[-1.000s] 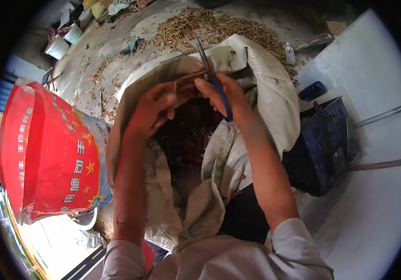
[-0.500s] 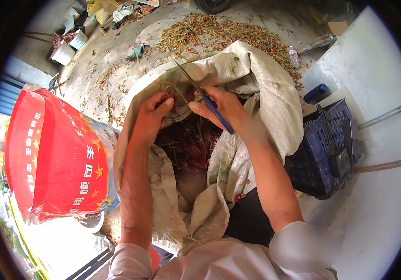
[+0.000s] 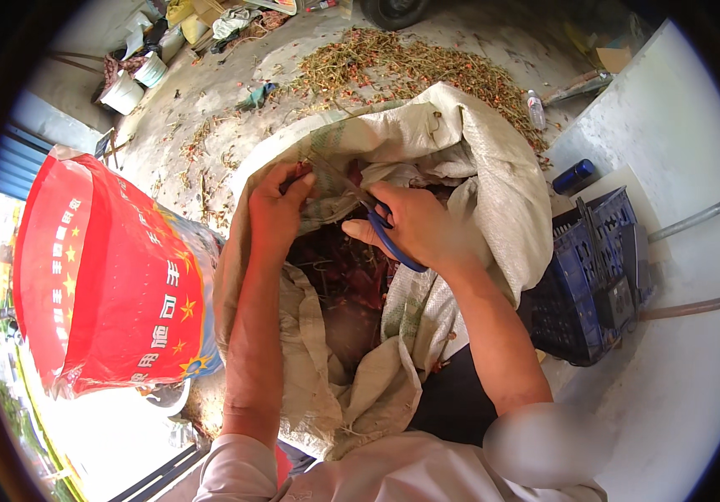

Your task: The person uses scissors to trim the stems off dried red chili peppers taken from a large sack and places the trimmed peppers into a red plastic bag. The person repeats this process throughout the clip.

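- Up on the person's head, as the left one of a side-by-side pair, the camera peers steeply down, past the pale shirt (image 3: 385, 470) at the near edge.
- It sits close above the left hand (image 3: 278, 201), the right hand (image 3: 414, 222) and the woven sack (image 3: 515, 217), all in the middle.
- It faces forward too, over the floor (image 3: 234, 75) to a far tire (image 3: 393, 12).
- Its fisheye reaches the red bag (image 3: 117, 284) at left and the pale wall (image 3: 699, 217) at right, bending straight edges inside a dark, round rim.
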`<action>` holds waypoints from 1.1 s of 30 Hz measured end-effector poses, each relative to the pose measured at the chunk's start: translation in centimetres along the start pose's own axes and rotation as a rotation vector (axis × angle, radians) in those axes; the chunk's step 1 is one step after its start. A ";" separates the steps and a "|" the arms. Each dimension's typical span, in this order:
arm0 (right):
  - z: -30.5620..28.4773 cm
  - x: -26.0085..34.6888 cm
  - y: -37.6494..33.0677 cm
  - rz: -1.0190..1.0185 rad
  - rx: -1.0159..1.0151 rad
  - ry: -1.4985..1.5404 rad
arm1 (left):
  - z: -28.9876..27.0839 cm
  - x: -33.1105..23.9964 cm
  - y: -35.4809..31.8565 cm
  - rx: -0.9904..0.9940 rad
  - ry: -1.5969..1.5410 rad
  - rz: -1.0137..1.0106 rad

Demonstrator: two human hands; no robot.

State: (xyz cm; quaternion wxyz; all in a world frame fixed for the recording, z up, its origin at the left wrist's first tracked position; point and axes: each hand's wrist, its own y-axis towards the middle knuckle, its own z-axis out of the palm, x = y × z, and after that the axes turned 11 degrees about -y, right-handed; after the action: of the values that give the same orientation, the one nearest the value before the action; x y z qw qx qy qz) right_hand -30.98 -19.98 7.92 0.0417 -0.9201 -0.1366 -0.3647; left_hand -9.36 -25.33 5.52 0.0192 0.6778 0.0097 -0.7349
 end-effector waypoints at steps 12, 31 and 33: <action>1.7 0.1 0.4 -0.046 -0.099 -0.199 | 0.6 -0.4 -1.1 0.039 0.221 0.101; 3.9 1.5 1.0 -0.210 0.361 1.277 | -0.6 -0.1 -0.6 0.178 -0.561 0.051; 4.3 1.9 1.1 -0.224 0.373 1.334 | -0.8 0.0 -0.7 0.189 -0.633 0.052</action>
State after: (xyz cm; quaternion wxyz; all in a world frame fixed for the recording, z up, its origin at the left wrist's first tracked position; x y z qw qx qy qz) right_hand -26.49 -19.88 6.12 0.2359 -0.4578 -0.2361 -0.8240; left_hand -8.56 -24.63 5.46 -0.0230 0.4146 -0.0825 -0.9060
